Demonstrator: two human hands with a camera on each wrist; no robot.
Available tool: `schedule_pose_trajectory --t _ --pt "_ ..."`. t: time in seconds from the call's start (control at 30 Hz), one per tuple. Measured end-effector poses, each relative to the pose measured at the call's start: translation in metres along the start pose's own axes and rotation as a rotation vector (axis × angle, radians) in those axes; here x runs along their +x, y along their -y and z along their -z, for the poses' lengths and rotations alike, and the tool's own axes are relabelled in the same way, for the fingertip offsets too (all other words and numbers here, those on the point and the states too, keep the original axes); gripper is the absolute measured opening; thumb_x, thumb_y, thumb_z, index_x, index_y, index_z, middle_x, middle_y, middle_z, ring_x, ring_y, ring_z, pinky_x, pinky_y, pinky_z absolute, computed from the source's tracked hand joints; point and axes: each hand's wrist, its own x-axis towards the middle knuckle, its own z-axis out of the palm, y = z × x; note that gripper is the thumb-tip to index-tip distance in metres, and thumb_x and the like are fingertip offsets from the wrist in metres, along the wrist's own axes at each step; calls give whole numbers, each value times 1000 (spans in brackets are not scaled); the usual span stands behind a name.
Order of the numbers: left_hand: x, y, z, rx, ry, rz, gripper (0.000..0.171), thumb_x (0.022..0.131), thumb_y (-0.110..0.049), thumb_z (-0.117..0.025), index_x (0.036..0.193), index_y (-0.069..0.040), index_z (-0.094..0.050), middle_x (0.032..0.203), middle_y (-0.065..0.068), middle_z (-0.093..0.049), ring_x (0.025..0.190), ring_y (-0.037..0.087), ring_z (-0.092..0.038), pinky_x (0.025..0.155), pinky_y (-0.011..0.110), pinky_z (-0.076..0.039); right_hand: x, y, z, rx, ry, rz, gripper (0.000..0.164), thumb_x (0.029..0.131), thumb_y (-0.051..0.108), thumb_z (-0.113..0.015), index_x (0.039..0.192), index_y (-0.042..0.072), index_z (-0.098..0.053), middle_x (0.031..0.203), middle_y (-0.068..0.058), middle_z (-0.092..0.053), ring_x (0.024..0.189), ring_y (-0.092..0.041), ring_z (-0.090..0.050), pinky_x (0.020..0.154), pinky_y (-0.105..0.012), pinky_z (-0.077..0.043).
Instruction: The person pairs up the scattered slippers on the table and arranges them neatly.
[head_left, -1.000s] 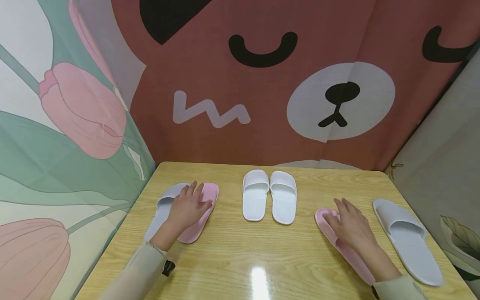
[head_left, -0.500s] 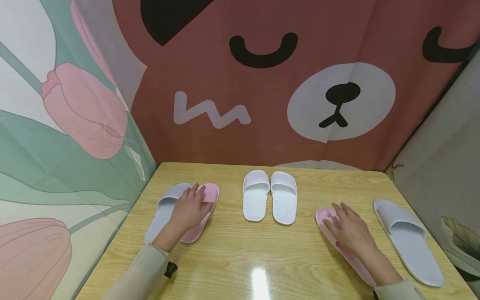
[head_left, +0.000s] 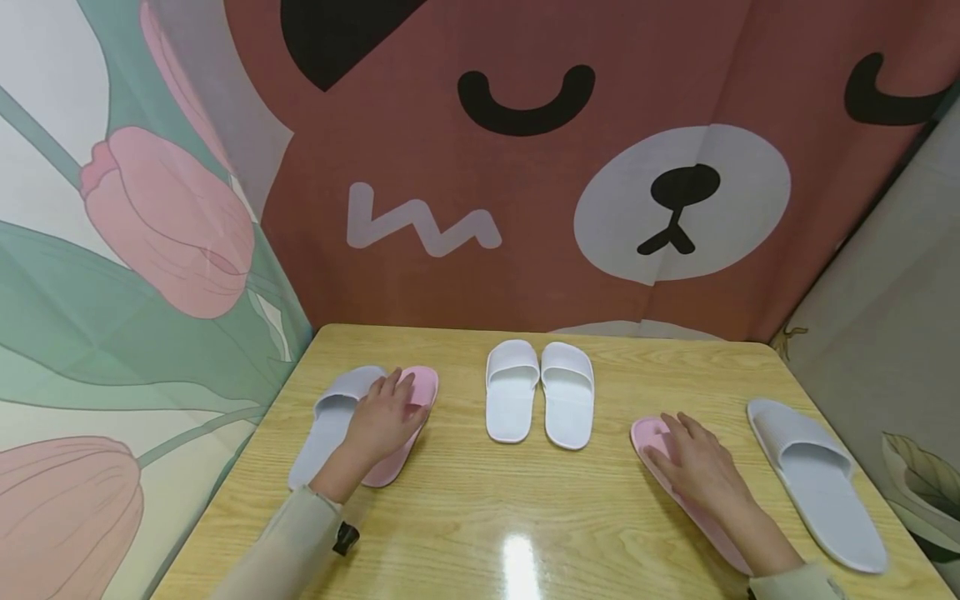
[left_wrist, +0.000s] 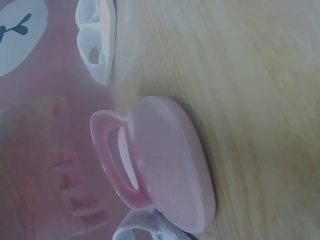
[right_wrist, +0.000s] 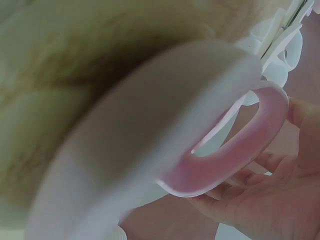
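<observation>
I am holding my left hand (head_left: 381, 417) over the left pink slipper (left_wrist: 170, 155), right hand (head_left: 703, 468) over the right pink slipper (right_wrist: 145, 130), fingers relaxed; 2 white slippers (head_left: 512, 410) are lying between.

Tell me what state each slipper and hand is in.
Left pink slipper: sole down
Right pink slipper: sole down
White slippers: side by side, soles down
Left gray slipper: sole down
Right gray slipper: sole down
Left hand: open, holding nothing
Right hand: open, contact unclear
</observation>
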Motion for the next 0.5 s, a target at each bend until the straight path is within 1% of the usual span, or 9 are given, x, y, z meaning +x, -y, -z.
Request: schedule_pose_trajectory --t 0.17,0.3,0.5 --pt "2 -2 -2 -16 3 -5 69 99 -48 -59 150 -3 -45 155 27 -38 140 50 -38 106 67 -38 0 -2 -4 1 7 1 71 99 43 -63 146 -6 -42 148 -41 -34 128 -64 -36 97 -79 -30" --pt "4 -1 -5 -5 -1 -8 69 98 -49 -59 149 -4 -46 155 27 -39 139 50 -38 106 66 -39 -1 -2 -6 2 -6 11 70 98 43 -64 145 -5 -44 147 -41 -36 127 -65 -38 96 -79 -31" --pt "6 0 -9 4 -1 -14 70 98 -50 -59 149 -4 -46 155 27 -39 138 49 -39 105 66 -39 -3 -1 -7 -1 2 10 70 98 43 -64 145 -5 -45 147 -41 -36 128 -64 -37 98 -79 -30"
